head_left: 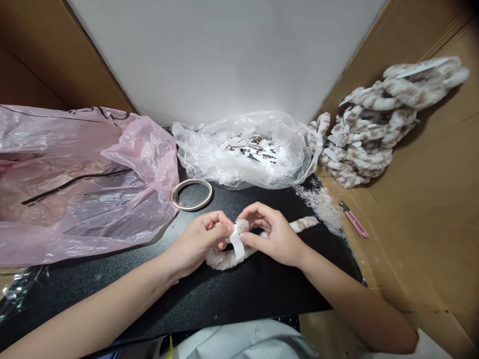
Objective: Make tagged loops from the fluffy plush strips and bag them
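Observation:
A fluffy cream-and-brown plush cord (220, 260) lies looped on the black table, its tail running out to the right behind my right hand. Across the loop hangs a white paper strip (237, 244). My left hand (209, 232) pinches the cord at the strip's upper end between thumb and fingers. From the other side my right hand (271, 233) grips the same fluffy part, thumb beside the strip. Exactly how the strip is fastened is hidden by my fingers.
Behind my hands sits a clear plastic bag (209, 154) of white tags (258, 147). A tape roll (192, 195) lies beside a pink plastic bag (142, 209) holding a dark thin strip. On the right are piled tagged plush cords (374, 124) and a pink cutter (355, 222).

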The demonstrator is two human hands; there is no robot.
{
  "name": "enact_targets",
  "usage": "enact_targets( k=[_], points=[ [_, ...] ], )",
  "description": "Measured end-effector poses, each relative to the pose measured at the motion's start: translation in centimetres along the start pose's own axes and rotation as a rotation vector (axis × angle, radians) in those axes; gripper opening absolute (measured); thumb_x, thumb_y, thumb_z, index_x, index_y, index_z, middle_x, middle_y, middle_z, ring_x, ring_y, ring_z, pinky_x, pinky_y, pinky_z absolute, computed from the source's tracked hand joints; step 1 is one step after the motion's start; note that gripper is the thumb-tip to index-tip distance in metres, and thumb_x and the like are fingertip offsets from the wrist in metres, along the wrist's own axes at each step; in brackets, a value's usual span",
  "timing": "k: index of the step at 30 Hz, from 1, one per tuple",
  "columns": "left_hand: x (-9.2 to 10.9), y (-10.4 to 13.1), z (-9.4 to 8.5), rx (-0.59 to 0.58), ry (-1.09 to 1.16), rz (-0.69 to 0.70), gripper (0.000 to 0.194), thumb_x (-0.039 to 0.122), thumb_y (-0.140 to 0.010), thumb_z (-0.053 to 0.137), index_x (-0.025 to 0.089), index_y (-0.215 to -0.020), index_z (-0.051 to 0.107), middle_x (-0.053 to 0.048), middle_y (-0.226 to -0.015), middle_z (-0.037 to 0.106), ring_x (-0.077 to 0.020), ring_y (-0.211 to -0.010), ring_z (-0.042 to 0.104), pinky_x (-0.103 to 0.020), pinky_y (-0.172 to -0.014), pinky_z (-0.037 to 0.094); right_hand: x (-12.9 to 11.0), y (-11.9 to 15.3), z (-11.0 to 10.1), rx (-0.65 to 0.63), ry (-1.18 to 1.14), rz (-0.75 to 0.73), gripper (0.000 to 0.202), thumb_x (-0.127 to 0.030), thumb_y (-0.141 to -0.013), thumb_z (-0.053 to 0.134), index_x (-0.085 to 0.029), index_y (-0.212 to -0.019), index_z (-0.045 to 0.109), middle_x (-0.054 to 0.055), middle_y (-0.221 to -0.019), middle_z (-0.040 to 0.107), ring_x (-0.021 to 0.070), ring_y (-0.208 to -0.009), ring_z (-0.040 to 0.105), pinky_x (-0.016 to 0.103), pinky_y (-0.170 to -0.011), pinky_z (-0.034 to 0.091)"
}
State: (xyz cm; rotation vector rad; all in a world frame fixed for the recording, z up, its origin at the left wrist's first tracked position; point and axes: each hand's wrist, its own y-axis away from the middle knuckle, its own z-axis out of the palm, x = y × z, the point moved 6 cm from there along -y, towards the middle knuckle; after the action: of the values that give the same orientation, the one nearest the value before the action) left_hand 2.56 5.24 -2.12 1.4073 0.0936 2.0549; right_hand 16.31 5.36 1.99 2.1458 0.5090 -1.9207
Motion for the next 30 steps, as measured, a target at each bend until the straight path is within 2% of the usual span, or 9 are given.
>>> enact_targets(
  k=[3, 6, 9, 14, 18, 23, 30],
  points=[
    [-0.3, 0.0, 0.2, -0.012, 0.039, -0.062, 0.03, 0.033, -0.068, 0.077, 0.015, -0.065, 0.054, 0.006, -0.047, 0.047, -0.0038, -0.044, 0.037, -0.014, -0.045, 0.029, 1.3, -0.3, 0.3, 0.001, -0.142, 0.137, 0.017, -0.023, -0.074, 0.07, -0.017, -0.087, 0.06, -0.001, -0.078, 0.062, 0.0091, -0.064, 0.058, 0.022, -0.061, 0.049],
    [-0.5, 0.1, 0.5, -0.027, 0.1, -0.139, 0.029, 0.029, -0.065, 0.078, 0.014, -0.066, 0.054, 0.005, -0.052, 0.051, -0.0023, -0.044, 0.037, -0.012, -0.045, 0.028, 2.4, -0.5, 0.2, 0.009, -0.284, 0.234, 0.02, -0.031, -0.074, 0.071, -0.016, -0.083, 0.064, 0.0, -0.074, 0.065, 0.01, -0.061, 0.06, 0.022, -0.058, 0.05],
    [-0.6, 0.2, 0.7, -0.039, 0.143, -0.18, 0.029, 0.027, -0.063, 0.079, 0.014, -0.067, 0.054, 0.003, -0.057, 0.055, -0.0012, -0.044, 0.038, -0.012, -0.045, 0.027, 2.7, -0.6, 0.0, 0.029, -0.322, 0.247, 0.025, -0.036, -0.072, 0.074, -0.015, -0.083, 0.067, 0.001, -0.074, 0.067, 0.0117, -0.063, 0.062, 0.024, -0.061, 0.052],
    [-1.0, 0.1, 0.6, -0.082, 0.136, -0.191, 0.026, 0.023, -0.064, 0.079, 0.015, -0.068, 0.054, 0.006, -0.052, 0.05, -0.0028, -0.044, 0.039, -0.013, -0.045, 0.03, 2.8, -0.5, 0.1, 0.048, -0.292, 0.262, 0.024, -0.037, -0.073, 0.073, -0.016, -0.083, 0.068, 0.0, -0.068, 0.065, 0.0102, -0.056, 0.059, 0.022, -0.053, 0.049],
    [-0.9, 0.0, 0.2, -0.059, 0.057, -0.113, 0.031, 0.022, -0.063, 0.08, 0.016, -0.071, 0.051, 0.007, -0.053, 0.051, -0.002, -0.044, 0.037, -0.012, -0.045, 0.028, 2.6, -0.4, 0.0, 0.051, -0.219, 0.231, 0.017, -0.03, -0.075, 0.069, -0.016, -0.084, 0.069, 0.0, -0.072, 0.066, 0.0093, -0.058, 0.057, 0.02, -0.052, 0.048],
    [-0.2, 0.2, -0.2, 0.003, -0.162, 0.031, 0.033, 0.024, -0.06, 0.08, 0.016, -0.07, 0.049, 0.002, -0.065, 0.061, -0.0072, -0.054, 0.051, -0.016, -0.051, 0.039, 2.1, -0.4, 0.0, 0.025, -0.102, 0.165, 0.015, -0.026, -0.078, 0.064, -0.016, -0.086, 0.07, 0.002, -0.076, 0.067, 0.0107, -0.062, 0.058, 0.021, -0.055, 0.047],
    [1.5, 0.9, -0.1, 0.053, -0.495, 0.21, 0.022, 0.022, -0.062, 0.074, 0.016, -0.068, 0.054, 0.002, -0.064, 0.059, -0.0081, -0.052, 0.047, -0.018, -0.049, 0.037, 1.6, -0.4, -0.1, 0.003, -0.007, 0.116, 0.013, -0.023, -0.08, 0.062, -0.015, -0.086, 0.071, 0.003, -0.08, 0.07, 0.0132, -0.072, 0.062, 0.023, -0.064, 0.048]
  ],
)
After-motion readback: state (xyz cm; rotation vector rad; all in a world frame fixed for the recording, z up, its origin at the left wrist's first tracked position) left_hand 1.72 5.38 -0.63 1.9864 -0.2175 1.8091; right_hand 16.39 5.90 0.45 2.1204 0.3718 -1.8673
